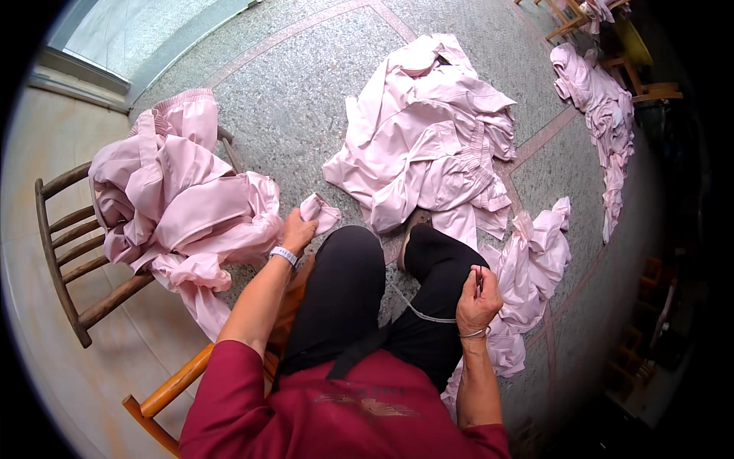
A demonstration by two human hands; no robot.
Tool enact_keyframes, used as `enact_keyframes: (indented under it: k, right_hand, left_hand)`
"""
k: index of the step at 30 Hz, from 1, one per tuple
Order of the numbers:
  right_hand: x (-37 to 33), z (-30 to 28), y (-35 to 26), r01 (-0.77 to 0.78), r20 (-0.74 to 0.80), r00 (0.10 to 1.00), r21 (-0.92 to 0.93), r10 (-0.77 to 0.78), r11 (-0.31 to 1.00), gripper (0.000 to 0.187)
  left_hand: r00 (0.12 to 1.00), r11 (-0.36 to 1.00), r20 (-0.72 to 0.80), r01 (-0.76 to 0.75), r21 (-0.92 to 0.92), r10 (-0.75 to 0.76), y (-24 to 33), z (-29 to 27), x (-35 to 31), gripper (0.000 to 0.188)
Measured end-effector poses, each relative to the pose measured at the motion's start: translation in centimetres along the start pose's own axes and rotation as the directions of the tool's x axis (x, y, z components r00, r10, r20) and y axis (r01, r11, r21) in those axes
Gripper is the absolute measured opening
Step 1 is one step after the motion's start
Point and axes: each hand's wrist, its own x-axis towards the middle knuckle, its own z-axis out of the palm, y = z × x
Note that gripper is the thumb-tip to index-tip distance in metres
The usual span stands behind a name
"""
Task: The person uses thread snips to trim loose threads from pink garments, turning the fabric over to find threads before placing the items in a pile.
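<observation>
My left hand [298, 231] is closed on a folded end of a pink garment [319, 214], just beyond my left knee. More pink garments [199, 180] are heaped on a wooden chair beside it; whether the held end belongs to that heap I cannot tell. Above my right thigh, my right hand [479, 302] pinches a small dark tool [479, 277], mostly hidden by the fingers, so its kind is unclear. A thin grey cord [424, 315] runs from near this hand across my lap and down between my knees.
A large pile of pink garments [428, 138] lies on the speckled floor ahead. Another pink garment [531, 268] spreads beside my right leg. The slatted chair [65, 252] stands at left. Further pink clothes [600, 115] and wooden furniture [650, 93] are at far right.
</observation>
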Motion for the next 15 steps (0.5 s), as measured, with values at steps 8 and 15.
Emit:
enact_keyframes:
  k: [8, 15]
  right_hand:
    - [0.5, 0.1, -0.9, -0.022, 0.033, 0.999, -0.009, 0.023, 1.000, 0.012]
    - [1.4, -0.1, -1.4, -0.092, 0.047, 0.995, 0.043, 0.090, 0.995, 0.007]
  left_hand:
    - [0.951, 0.917, -0.125, -0.230, 0.326, 0.283, -2.2, 2.3, 4.1, 0.041]
    - [0.679, 0.996, 0.731, -0.008, 0.090, -0.060, 4.1, 8.1, 7.2, 0.057]
